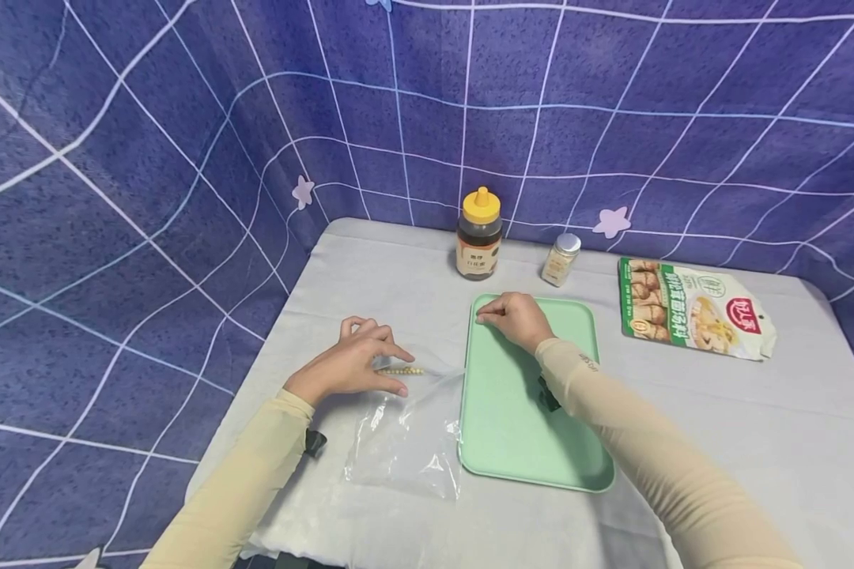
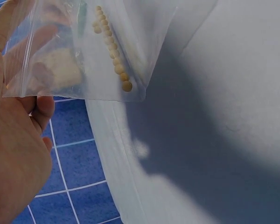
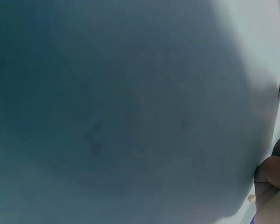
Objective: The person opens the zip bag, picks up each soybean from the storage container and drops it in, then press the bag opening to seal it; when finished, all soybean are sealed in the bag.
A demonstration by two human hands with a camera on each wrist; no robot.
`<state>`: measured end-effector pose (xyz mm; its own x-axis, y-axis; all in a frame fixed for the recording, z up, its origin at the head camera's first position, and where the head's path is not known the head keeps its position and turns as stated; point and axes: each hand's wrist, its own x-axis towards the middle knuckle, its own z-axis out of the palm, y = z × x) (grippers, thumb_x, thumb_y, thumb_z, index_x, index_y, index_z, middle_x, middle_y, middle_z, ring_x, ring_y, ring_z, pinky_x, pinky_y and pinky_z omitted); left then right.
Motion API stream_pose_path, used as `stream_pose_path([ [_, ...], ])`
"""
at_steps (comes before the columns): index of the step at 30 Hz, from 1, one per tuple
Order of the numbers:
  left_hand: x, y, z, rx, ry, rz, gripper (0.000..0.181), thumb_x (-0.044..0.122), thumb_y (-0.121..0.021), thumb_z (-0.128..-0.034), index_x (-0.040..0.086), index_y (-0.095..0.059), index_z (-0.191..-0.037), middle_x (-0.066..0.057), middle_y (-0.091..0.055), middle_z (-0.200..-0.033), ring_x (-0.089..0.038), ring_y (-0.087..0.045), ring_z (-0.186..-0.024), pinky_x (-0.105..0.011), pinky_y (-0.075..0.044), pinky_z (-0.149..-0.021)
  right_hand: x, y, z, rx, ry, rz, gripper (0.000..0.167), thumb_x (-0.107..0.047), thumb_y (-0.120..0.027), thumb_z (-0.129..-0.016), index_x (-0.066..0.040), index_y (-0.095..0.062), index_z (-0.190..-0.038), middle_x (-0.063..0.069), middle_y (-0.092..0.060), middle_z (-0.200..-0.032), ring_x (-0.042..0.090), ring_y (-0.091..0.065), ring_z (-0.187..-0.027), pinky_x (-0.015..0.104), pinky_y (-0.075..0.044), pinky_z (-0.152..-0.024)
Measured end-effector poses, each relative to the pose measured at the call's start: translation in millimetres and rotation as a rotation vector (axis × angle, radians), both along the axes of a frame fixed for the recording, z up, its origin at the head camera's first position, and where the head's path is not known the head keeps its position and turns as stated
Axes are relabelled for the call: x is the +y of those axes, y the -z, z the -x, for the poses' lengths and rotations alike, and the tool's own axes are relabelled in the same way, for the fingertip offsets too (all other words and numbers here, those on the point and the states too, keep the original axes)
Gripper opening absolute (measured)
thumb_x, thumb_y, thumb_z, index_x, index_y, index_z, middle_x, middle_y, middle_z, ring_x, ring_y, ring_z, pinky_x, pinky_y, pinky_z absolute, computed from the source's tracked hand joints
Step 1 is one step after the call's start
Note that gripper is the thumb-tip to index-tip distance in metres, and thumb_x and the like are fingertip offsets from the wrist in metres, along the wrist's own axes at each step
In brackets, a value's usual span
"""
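Note:
A clear zip bag [image 1: 413,450] lies at the tray's left side. Yellow beans [image 1: 402,370] that look like soybeans sit in a row in a fold of it, plainer in the left wrist view [image 2: 113,51]. My left hand [image 1: 352,359] holds the bag near the beans, thumb and index finger apart; some fingers show through the film. Over the far left corner of the green tray [image 1: 498,442], my right hand [image 1: 518,320] has its fingertips together. What lies between them is hidden. One small bean [image 3: 251,198] shows beside the right hand's fingers [image 3: 273,172] in the right wrist view.
Behind the tray stand a yellow-capped honey bottle [image 1: 478,237] and a small white-capped jar [image 1: 561,261]. To the right lies a green and white food pouch [image 1: 697,310]. A pale cloth covers the table [image 1: 740,419]; a blue patterned curtain [image 1: 427,118] hangs behind.

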<state>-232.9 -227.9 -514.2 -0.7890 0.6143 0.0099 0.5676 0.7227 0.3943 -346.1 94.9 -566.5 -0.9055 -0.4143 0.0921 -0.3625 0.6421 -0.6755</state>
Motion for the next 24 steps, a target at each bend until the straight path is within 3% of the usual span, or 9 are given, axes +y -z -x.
stream_pose_path([
  [5,1.5,-0.3,0.1,0.000,0.003,-0.004,0.058,0.064,-0.078,-0.0763,0.025,-0.077,-0.119,0.003,-0.058,-0.091,-0.010,-0.037,-0.086,-0.048,-0.013,-0.101,-5,-11.4,-7.5,0.049,-0.012,0.077,0.011,-0.021,-0.082,-0.088,-0.015,-0.083,-0.097,-0.005,-0.072,-0.084,0.013,-0.061,-0.075,0.034,-0.050,-0.070],
  [10,1.7,-0.5,3.5,0.025,0.009,-0.002,0.059,0.068,-0.075,-0.0771,0.025,-0.077,-0.118,0.004,-0.058,-0.091,-0.009,-0.037,-0.087,-0.048,-0.015,-0.100,-29,-53.7,-28.1,0.096,-0.126,0.224,0.015,-0.020,-0.082,-0.088,-0.010,-0.082,-0.099,-0.005,-0.066,-0.076,0.014,-0.054,-0.066,0.030,-0.045,-0.060],
  [16,2.4,-0.4,6.6,0.030,0.012,0.013,0.063,0.074,-0.070,-0.0768,0.027,-0.078,-0.118,0.004,-0.058,-0.092,-0.009,-0.039,-0.088,-0.048,-0.016,-0.099,-55,-100.3,-63.4,0.122,-0.321,0.387,0.015,-0.016,-0.083,-0.086,-0.010,-0.083,-0.100,-0.007,-0.063,-0.075,0.013,-0.053,-0.065,0.028,-0.046,-0.060],
  [20,2.6,0.2,7.7,0.013,0.002,0.025,0.062,0.074,-0.071,-0.0760,0.028,-0.077,-0.118,0.004,-0.058,-0.092,-0.009,-0.038,-0.088,-0.048,-0.015,-0.100,-65,-112.8,-80.8,0.116,-0.395,0.405,0.015,-0.017,-0.083,-0.086,-0.014,-0.083,-0.101,-0.009,-0.060,-0.073,0.012,-0.051,-0.065,0.028,-0.044,-0.059],
  [24,3.1,-0.2,7.8,0.006,0.001,0.019,0.062,0.072,-0.073,-0.0754,0.027,-0.077,-0.117,0.003,-0.058,-0.092,-0.010,-0.038,-0.088,-0.048,-0.015,-0.100,-68,-112.8,-89.3,0.095,-0.424,0.388,0.015,-0.016,-0.083,-0.086,-0.015,-0.083,-0.101,-0.009,-0.060,-0.073,0.011,-0.051,-0.065,0.028,-0.043,-0.058],
])
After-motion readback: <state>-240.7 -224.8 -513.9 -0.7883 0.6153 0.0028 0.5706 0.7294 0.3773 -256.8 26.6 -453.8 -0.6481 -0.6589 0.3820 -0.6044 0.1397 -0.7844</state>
